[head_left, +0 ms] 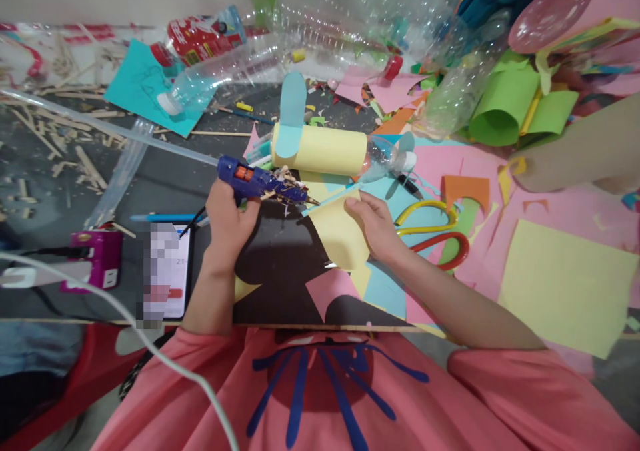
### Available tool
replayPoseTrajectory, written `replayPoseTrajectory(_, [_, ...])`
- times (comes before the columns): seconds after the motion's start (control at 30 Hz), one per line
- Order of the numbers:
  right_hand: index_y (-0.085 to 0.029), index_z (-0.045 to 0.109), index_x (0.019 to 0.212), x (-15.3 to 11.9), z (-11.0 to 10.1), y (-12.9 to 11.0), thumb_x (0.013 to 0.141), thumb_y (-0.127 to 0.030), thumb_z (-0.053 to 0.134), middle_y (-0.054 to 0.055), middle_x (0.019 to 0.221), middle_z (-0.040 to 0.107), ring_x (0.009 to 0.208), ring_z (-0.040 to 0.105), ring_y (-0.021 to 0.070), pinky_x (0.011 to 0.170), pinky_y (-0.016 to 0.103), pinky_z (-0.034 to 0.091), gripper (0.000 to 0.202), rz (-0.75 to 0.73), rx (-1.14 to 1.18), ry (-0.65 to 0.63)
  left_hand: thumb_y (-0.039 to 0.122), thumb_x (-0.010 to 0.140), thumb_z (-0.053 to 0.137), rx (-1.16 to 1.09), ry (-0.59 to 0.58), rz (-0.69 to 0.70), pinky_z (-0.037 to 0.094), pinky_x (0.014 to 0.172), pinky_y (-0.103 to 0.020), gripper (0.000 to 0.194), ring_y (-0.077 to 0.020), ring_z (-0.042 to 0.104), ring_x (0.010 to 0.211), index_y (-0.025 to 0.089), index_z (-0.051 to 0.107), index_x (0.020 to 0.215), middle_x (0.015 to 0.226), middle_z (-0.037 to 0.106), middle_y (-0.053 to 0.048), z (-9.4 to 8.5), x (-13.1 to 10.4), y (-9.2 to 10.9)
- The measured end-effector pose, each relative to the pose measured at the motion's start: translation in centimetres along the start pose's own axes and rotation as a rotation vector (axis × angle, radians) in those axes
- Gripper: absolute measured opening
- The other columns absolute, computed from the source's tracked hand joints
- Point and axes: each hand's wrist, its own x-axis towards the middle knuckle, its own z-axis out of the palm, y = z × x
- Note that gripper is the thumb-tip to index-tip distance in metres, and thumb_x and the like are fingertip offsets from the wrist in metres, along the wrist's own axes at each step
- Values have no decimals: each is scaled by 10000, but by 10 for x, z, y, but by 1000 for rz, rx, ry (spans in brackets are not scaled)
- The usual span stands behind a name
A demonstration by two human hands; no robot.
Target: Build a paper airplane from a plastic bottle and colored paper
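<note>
The hands are well apart: the left hand (229,221) is curled around a blue glue gun (240,176), while the right hand (374,223) pinches a pale yellow paper piece (345,234) between thumb and fingers. Both items are toward the near edge of the table (273,254), nozzle near paper. Clear bottles (225,63) lie toward the far edge; nearer lies a paper-wrapped bottle (333,151), contents hidden.
</note>
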Motion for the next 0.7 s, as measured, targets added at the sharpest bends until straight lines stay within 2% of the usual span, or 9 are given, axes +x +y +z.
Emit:
replayPoseTrajectory(0.4, [-213, 630, 685, 2, -2, 3, 699, -401, 668, -50, 593, 594, 529, 516, 110, 515, 237, 416, 193, -55, 25, 54, 286, 728, 596, 26, -22, -40, 489, 845, -416, 206, -249, 605, 852, 206, 516, 900, 863, 581, -59, 1, 0, -5])
replayPoseTrajectory(0.7, [-220, 609, 722, 2, -3, 5, 723, -436, 638, -41, 627, 600, 553, 529, 123, 522, 253, 419, 217, -73, -15, 64, 286, 738, 587, 31, -21, -66, 496, 837, -411, 206, -250, 611, 874, 202, 522, 915, 884, 584, -64, 0, 2, -4])
